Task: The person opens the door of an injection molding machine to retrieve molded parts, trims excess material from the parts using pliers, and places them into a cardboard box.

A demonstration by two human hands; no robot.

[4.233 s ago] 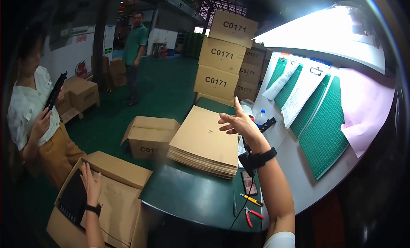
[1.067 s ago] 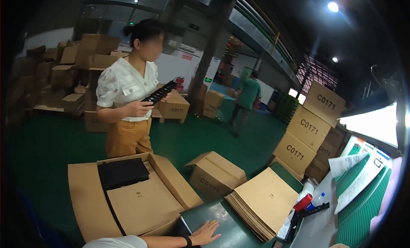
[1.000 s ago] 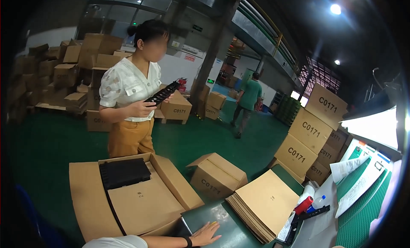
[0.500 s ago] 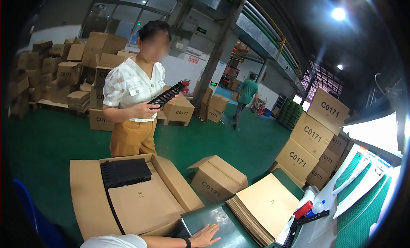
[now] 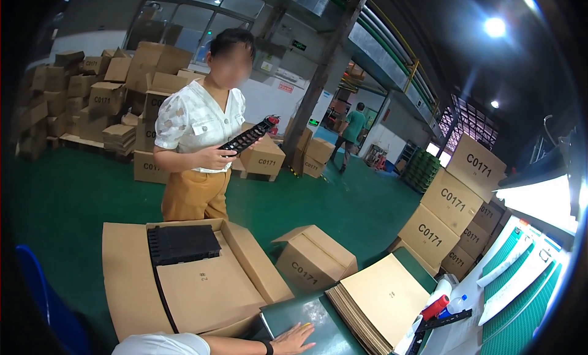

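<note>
My left hand lies palm down on a dark green tabletop, its fingers stretched out. A black band circles its wrist. A small yellow spot shows by the fingers, too small to make out. Beside the forearm stands an open carton, with a cardboard sheet and a black ribbed plastic part inside. To the right of the hand lies a stack of cardboard sheets. My right hand is out of view. Across the carton, another person holds a long black perforated part in both hands.
A closed-up carton stands behind the table. Cartons are stacked at right and piled at far left. A red cylindrical object and a bottle lie at right. A person in green walks farther back.
The view has shifted slightly, so the scene sits a little farther right. My left hand stays flat on the tabletop. The person in green has taken a step in the background.
</note>
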